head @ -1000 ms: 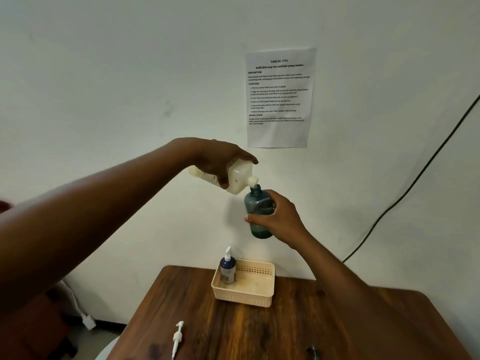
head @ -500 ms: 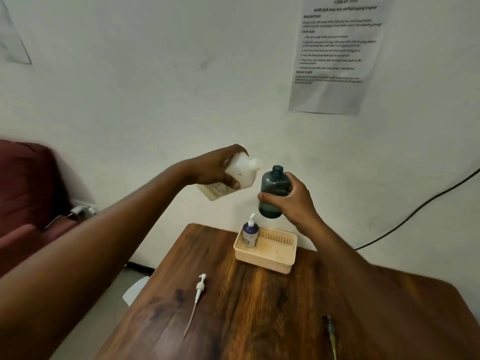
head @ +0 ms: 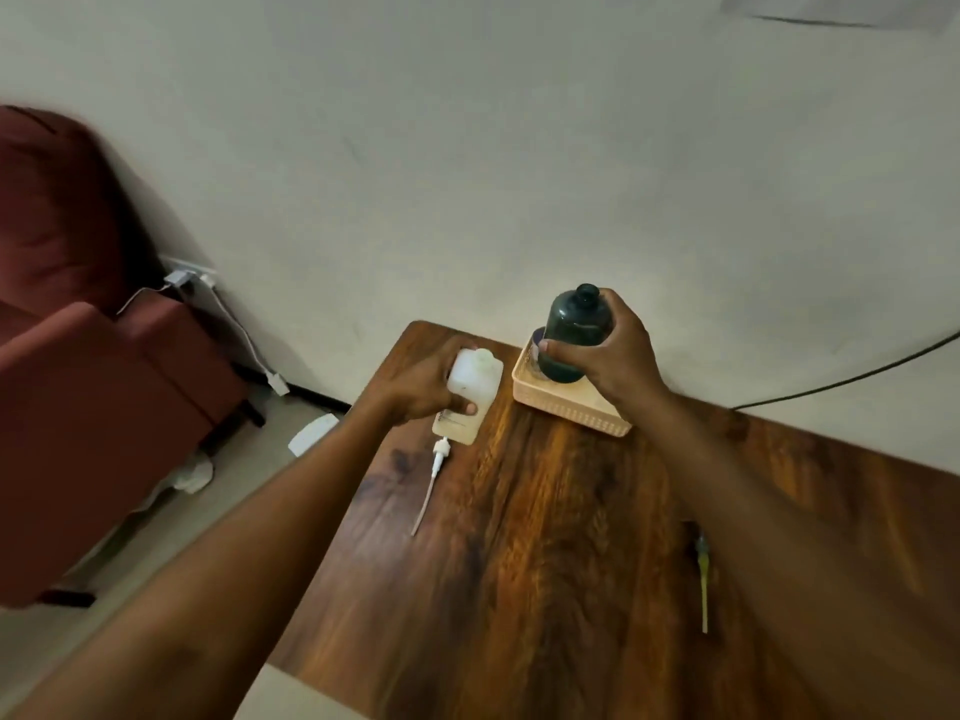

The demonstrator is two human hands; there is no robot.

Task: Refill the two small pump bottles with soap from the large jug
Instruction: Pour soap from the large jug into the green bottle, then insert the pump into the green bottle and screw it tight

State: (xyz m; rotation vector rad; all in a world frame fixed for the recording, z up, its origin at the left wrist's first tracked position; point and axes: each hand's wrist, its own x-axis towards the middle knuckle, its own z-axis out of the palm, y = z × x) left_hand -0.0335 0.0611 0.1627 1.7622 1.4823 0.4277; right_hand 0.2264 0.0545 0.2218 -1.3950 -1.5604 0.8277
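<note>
My left hand (head: 423, 389) grips the white soap jug (head: 474, 389), which stands upright at the far left of the wooden table (head: 545, 537). My right hand (head: 610, 356) holds the dark green bottle (head: 574, 332) upright, open at the neck, above the cream basket (head: 566, 407). The blue pump bottle in the basket is almost hidden behind the green bottle. A white pump head (head: 434, 472) with its tube lies on the table just in front of the jug. A second pump with a yellowish tube (head: 702, 579) lies to the right, partly under my right forearm.
The table stands against a pale wall. A dark red armchair (head: 78, 381) stands to the left, with a white cable and charger (head: 228, 324) on the floor by the wall. A black cable (head: 857, 374) runs along the wall at right.
My left hand brought the jug down from beside the green bottle's neck to the table. My right hand lowered the green bottle toward the basket. The camera tilted down.
</note>
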